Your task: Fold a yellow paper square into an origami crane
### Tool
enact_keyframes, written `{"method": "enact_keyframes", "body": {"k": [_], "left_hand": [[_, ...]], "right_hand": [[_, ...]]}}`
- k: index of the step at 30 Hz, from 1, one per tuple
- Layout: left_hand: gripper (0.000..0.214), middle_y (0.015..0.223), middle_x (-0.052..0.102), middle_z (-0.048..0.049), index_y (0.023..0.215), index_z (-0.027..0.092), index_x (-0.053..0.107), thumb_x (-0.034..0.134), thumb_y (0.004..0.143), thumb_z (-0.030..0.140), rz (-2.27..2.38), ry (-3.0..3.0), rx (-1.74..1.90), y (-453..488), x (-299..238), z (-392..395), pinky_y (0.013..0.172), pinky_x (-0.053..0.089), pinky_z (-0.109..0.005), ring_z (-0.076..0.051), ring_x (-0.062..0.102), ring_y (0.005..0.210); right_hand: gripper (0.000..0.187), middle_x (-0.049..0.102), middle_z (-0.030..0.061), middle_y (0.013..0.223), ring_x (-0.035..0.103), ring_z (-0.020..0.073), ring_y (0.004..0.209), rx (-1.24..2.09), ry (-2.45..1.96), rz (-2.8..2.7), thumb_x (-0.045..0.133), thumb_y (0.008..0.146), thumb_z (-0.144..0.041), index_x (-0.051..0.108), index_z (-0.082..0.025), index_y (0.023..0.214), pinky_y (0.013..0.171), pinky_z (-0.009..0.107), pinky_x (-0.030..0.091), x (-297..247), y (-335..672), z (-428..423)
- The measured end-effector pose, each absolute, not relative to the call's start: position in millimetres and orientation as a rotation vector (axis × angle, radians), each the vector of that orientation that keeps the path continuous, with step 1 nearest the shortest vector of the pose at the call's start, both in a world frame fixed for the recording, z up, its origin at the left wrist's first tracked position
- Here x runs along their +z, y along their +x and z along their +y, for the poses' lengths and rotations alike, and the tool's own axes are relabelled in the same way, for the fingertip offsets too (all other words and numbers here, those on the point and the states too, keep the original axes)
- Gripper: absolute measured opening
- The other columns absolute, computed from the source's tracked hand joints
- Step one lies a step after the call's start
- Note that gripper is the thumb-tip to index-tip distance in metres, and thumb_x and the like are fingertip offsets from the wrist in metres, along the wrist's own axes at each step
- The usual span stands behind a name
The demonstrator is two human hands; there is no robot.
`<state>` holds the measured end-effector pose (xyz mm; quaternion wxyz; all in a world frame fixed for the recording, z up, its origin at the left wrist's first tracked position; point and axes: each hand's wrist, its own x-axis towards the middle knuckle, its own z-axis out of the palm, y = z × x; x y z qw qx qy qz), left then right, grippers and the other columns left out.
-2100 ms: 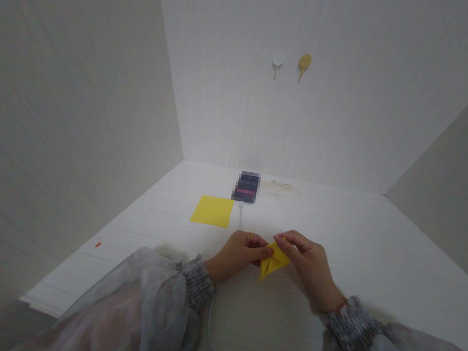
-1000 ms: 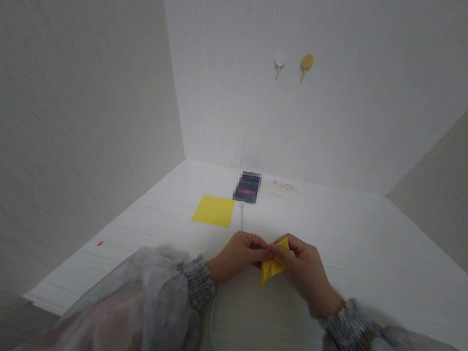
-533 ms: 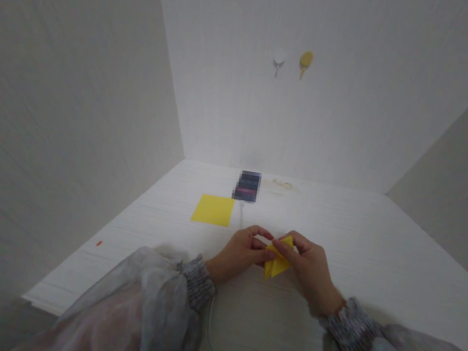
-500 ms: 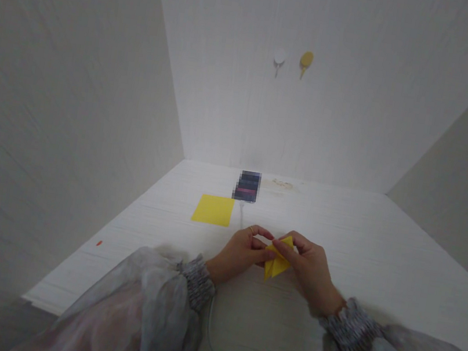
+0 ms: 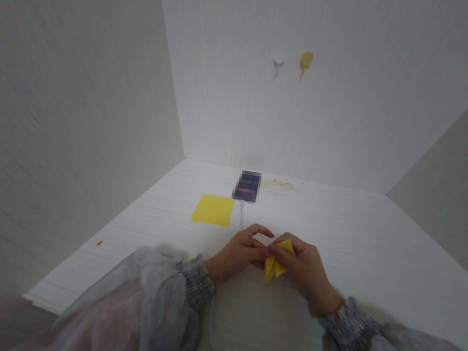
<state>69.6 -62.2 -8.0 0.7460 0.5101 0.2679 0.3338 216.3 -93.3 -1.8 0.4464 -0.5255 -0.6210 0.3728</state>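
A small folded yellow paper (image 5: 276,264) is held just above the white table (image 5: 379,262), between both hands. My left hand (image 5: 240,250) pinches its left edge with thumb and fingers; a ring shows on one finger. My right hand (image 5: 305,268) grips the paper's right side, fingers curled over its top. Both wrists rest low over the table, in grey gathered sleeves.
A flat yellow square sheet (image 5: 213,210) lies on the table behind my left hand. A dark phone (image 5: 247,186) lies further back with a white cable (image 5: 214,337) running toward me. Two hooks, white (image 5: 279,59) and yellow (image 5: 306,61), hang on the back wall. White walls close in on three sides.
The folded paper has been turned and pressed narrower between my fingers. My right fingers have closed further over it, and my left forefinger has lifted slightly.
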Motion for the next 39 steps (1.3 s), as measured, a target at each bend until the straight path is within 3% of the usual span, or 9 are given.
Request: {"method": "enact_keyframes", "body": {"k": [10,20,32,39], "left_hand": [[0.052,0.066,0.063,-0.0022,0.104,0.016,0.037,0.063,0.06,0.019,0.612,1.071,0.752,68.8,-3.6,-63.8,0.061,0.047,-0.032,-0.016,0.06,0.061],[0.043,0.057,0.059,0.0025,0.102,0.016,0.039,0.057,0.062,0.017,0.655,1.089,0.789,68.1,-2.7,-63.3,0.055,0.047,-0.028,-0.012,0.058,0.052],[0.062,0.071,0.062,-0.0039,0.105,0.016,0.033,0.068,0.055,0.014,0.591,1.133,0.796,67.4,-11.2,-59.8,0.066,0.044,-0.031,-0.014,0.06,0.064],[0.059,0.074,0.063,-0.0048,0.102,0.016,0.035,0.069,0.053,0.013,0.606,1.124,0.795,68.4,-10.6,-59.6,0.067,0.044,-0.032,-0.015,0.06,0.066]], "right_hand": [[0.015,0.054,-0.0014,0.058,0.049,0.0112,0.054,0.844,-1.308,-1.563,0.054,0.07,-0.03,0.057,-0.016,0.064,0.051,0.022,0.039,2.9,215.9,-95.1],[0.012,0.055,-0.0014,0.06,0.051,0.0119,0.057,0.856,-1.297,-1.589,0.054,0.069,-0.028,0.057,-0.017,0.068,0.052,0.022,0.041,2.7,215.1,-95.5],[0.01,0.054,0.0007,0.066,0.052,0.014,0.064,0.574,-1.294,-1.745,0.051,0.073,-0.025,0.056,-0.018,0.067,0.057,0.025,0.042,-0.4,217.1,-94.9],[0.004,0.052,0.0019,0.076,0.051,0.0156,0.073,0.537,-1.228,-1.739,0.054,0.071,-0.023,0.057,-0.02,0.071,0.065,0.028,0.043,-4.3,216.5,-91.2]]}}
